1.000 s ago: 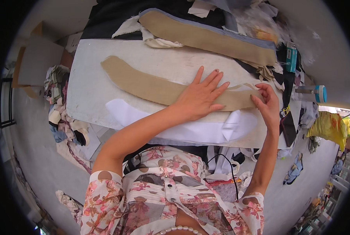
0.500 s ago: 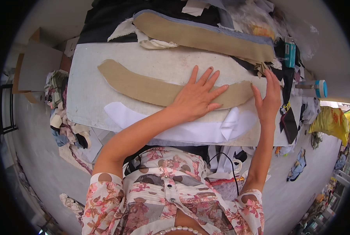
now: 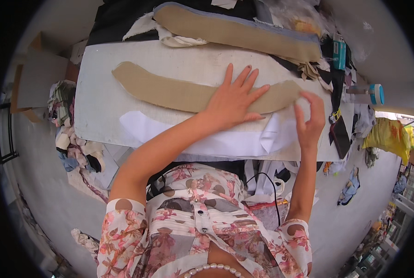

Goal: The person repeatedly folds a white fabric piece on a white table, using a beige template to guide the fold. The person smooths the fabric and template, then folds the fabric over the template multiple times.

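Note:
A long curved tan fabric piece [image 3: 165, 91] lies across the white board. My left hand [image 3: 232, 102] presses flat on it right of its middle, fingers spread. At the tan piece's right end is my right hand [image 3: 311, 120], its fingers bent, with thumb and forefinger apart by the corner. I cannot tell whether its fingertips touch the cloth. Nearer to me lies a similar curved white fabric piece [image 3: 211, 144], with a folded flap toward its right end; my left forearm crosses over it. Beyond them rests a tan strip with a blue edge [image 3: 237, 34].
Black cloth [image 3: 112, 23] and white scraps [image 3: 181, 38] lie at the board's far side. A dark phone-like slab [image 3: 340, 137] sits at the right edge, near a blue-green box [image 3: 339, 53]. Heaped cloth scraps [image 3: 75, 139] flank the board [image 3: 96, 88] on the left.
My right hand's fingers have bent inward from nearly straight, toward the tan piece's right end. My left hand stays flat on the cloth. The whole view has shifted slightly.

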Available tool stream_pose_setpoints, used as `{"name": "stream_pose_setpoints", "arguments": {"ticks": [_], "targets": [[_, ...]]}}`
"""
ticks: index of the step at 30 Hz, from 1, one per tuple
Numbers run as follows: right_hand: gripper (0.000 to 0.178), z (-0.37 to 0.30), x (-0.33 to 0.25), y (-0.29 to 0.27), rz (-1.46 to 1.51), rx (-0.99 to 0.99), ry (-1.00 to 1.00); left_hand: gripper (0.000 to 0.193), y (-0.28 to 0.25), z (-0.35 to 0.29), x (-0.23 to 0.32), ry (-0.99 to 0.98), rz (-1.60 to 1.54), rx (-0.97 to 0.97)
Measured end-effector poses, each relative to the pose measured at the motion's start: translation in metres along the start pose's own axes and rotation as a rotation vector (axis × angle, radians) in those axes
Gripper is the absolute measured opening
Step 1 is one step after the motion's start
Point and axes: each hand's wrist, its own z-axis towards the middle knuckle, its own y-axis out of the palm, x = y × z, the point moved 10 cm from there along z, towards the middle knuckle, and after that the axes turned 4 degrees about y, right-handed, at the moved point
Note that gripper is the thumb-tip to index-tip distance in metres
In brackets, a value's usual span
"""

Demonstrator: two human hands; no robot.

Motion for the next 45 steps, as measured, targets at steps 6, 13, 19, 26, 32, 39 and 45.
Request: {"name": "stream_pose_setpoints", "arguments": {"ticks": [6, 13, 19, 26, 32, 39, 45], "targets": [[0.024, -0.042, -0.017, 0.027, -0.137, -0.297, 0.063, 0.075, 0.001, 0.009, 0.003, 0.010, -0.005, 0.051], [0.015, -0.063, 0.020, -0.012, -0.001, -0.222, 0.413, 0.073, -0.042, -0.052, 0.021, 0.116, -0.190, 0.091], [0.033, -0.084, 0.082, -0.019, 0.340, -0.192, 0.623, 0.072, -0.023, -0.095, 0.022, 0.182, -0.256, -0.022], [0.018, -0.046, 0.026, -0.048, -0.226, 0.095, 0.272, 0.057, -0.061, -0.122, 0.014, 0.138, -0.323, 0.267], [0.012, -0.051, -0.168, 0.100, 0.440, -0.455, -0.015, 0.012, -0.121, -0.235, -0.063, -0.357, -0.240, 0.746], [0.013, -0.056, -0.255, 0.201, 0.264, -0.567, -0.336, 0.011, -0.117, -0.325, -0.109, -0.708, -0.185, 0.974], [0.005, -0.057, -0.260, 0.202, 0.184, -0.571, -0.363, 0.032, -0.099, -0.287, -0.097, -0.684, -0.025, 0.696]]}}
